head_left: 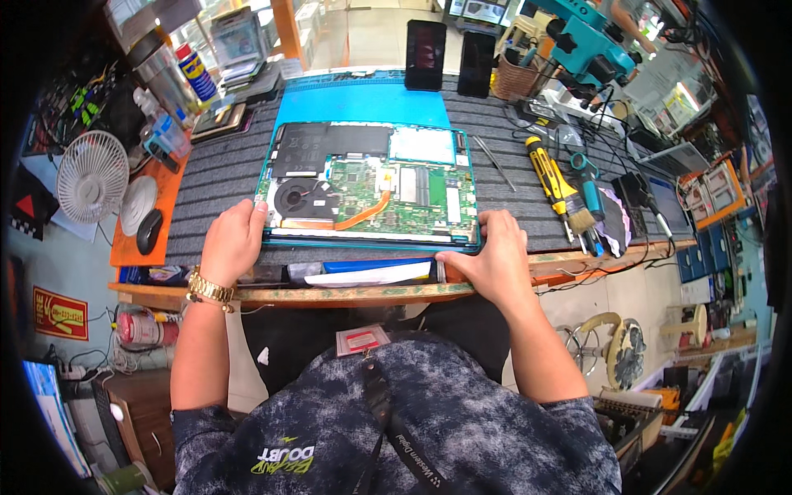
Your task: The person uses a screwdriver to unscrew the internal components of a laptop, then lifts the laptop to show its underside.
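Two bare hands, set apart, rest against opposite sides of an opened laptop base [375, 186], the left hand [233, 239] at its near left corner and the right hand [502, 256] at its near right; whether the fingers close underneath cannot be told. The base lies flat on the striped gray mat of a bench [371, 295], its insides bared within a teal rim: green circuit board [351, 177], black cooling fan [297, 200], copper heat pipe [363, 216] and dark battery [301, 153]. Just in front, papers [367, 275] fill an open drawer below the bench edge. To the right lie slim tweezers [495, 163], a yellow-handled screwdriver [544, 169] and a bristle brush [580, 219], crowding that side. A blue sheet [355, 101] spreads behind the base; beyond, two dark phones [426, 58] stand upright near a teal microscope [587, 49]. A white desk fan [92, 176] and blue spray can [198, 76] occupy the left.
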A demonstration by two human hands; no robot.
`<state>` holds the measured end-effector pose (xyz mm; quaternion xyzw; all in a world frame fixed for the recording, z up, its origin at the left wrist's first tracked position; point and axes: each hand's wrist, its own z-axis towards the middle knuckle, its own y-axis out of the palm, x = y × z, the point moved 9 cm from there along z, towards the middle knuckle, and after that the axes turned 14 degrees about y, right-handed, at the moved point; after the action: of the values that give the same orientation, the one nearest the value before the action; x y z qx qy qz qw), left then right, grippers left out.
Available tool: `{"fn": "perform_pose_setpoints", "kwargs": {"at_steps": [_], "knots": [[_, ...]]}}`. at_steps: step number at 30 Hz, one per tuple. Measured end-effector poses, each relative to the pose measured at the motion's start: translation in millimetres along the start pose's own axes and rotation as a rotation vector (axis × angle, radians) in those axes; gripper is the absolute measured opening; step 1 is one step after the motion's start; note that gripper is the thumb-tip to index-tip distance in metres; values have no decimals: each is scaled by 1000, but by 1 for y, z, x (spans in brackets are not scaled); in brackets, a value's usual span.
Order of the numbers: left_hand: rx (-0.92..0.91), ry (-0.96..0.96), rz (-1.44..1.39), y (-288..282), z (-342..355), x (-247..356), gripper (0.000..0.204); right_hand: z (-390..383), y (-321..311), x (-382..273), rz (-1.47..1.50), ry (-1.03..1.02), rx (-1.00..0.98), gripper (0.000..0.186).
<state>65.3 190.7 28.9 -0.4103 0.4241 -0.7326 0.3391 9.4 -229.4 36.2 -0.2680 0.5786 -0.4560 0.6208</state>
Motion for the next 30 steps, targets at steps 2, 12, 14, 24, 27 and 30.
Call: {"fn": "perform_pose_setpoints", "kwargs": {"at_steps": [2, 12, 14, 24, 27, 30], "knots": [[21, 12, 83, 0, 6, 6, 45, 5, 1, 6, 30, 21, -14, 76], [20, -24, 195, 1, 18, 4, 46, 42, 0, 30, 161, 38, -151, 62], [38, -66, 95, -10, 17, -8, 48, 54, -36, 39, 202, 27, 31, 55], [412, -141, 152, -114, 65, -115, 52, 123, -68, 121, -291, 132, 149, 47], [506, -329, 107, -122, 81, -155, 45, 120, -58, 121, -430, 180, 214, 50], [646, -424, 35, -99, 63, -197, 36, 127, -53, 110, -384, 136, 239, 39]]}}
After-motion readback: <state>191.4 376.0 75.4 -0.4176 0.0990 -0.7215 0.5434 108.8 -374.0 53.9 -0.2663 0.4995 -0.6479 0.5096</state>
